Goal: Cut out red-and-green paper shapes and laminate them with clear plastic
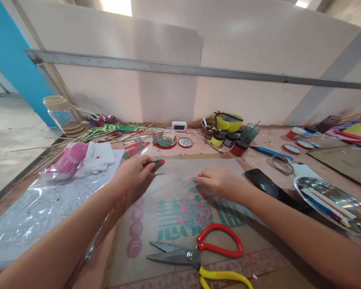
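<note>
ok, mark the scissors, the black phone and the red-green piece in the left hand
scissors (195, 253), head view, on the pivot
black phone (266, 184), head view, on the screen
red-green piece (157, 163), head view, on its free end

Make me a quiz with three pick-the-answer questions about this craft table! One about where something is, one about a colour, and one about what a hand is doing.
1. Where do the scissors lie?
A. In the metal tray
B. On the cardboard, nearer the camera than the hands
C. Beside the glass jar

2. What colours are the scissor handles?
A. Red and yellow
B. Both blue
C. Black and white

3. What is the left hand doing?
A. Lying empty and flat
B. Holding the phone
C. Pinching a small red and green piece

Answers:
1 B, they rest on the printed cardboard, at the near edge.
2 A, one loop is red, the other yellow.
3 C, the fingertips close on the piece.
</note>
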The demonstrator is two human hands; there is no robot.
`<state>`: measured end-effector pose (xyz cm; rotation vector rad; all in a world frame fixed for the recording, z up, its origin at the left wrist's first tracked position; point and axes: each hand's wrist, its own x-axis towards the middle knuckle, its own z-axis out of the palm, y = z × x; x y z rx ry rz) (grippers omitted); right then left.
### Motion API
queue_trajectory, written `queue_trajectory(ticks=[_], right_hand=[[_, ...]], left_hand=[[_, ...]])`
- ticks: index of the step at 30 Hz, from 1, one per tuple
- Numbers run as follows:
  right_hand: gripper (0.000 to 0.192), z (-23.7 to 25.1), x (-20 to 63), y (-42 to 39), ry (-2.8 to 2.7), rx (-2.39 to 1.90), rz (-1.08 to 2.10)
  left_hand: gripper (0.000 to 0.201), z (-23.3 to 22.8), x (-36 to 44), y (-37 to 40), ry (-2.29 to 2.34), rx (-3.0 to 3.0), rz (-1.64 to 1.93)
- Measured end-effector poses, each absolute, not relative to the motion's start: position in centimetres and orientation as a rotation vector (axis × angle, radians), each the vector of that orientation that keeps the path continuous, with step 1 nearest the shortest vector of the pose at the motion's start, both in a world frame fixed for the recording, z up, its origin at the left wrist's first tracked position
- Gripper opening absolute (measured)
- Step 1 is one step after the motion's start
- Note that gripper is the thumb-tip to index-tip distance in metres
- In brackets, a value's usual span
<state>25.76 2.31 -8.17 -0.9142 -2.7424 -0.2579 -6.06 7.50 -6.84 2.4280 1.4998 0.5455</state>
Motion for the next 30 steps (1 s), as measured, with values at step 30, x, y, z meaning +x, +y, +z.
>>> queue_trajectory(ticks=[30], right_hand=[[0.04,-9.3,24.0,-2.1,-2.509,-1.187,0.47]], left_hand=[[0.018,-8.8,-2.7,4.5,1.224,2.43,0.521]])
